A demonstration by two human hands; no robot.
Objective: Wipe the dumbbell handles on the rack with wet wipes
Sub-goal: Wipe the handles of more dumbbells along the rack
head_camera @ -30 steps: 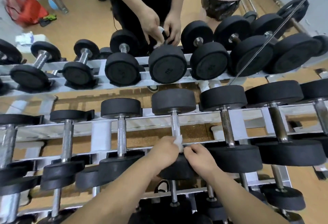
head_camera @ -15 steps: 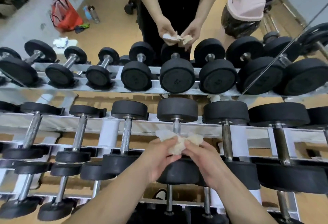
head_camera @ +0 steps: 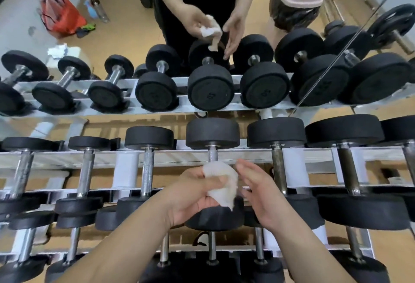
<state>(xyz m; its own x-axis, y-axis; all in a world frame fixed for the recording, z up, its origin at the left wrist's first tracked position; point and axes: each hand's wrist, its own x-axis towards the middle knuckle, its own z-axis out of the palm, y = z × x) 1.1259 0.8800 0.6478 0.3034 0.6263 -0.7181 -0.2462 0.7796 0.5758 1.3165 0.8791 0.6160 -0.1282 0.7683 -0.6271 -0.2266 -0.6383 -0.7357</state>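
Left hand (head_camera: 197, 193) clamped on crumpled white wipe (head_camera: 221, 184), over the dumbbell handle (head_camera: 212, 153) on the rack (head_camera: 125, 159); right hand (head_camera: 262, 195) open, just beside the wipe.

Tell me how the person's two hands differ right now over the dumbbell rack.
The left hand is closed around a crumpled white wipe; the right hand is open and holds nothing. The left hand's fingers curl over the wipe, while the right hand's fingers are stretched out beside it. Both are bare and hover above the same dumbbell handle.
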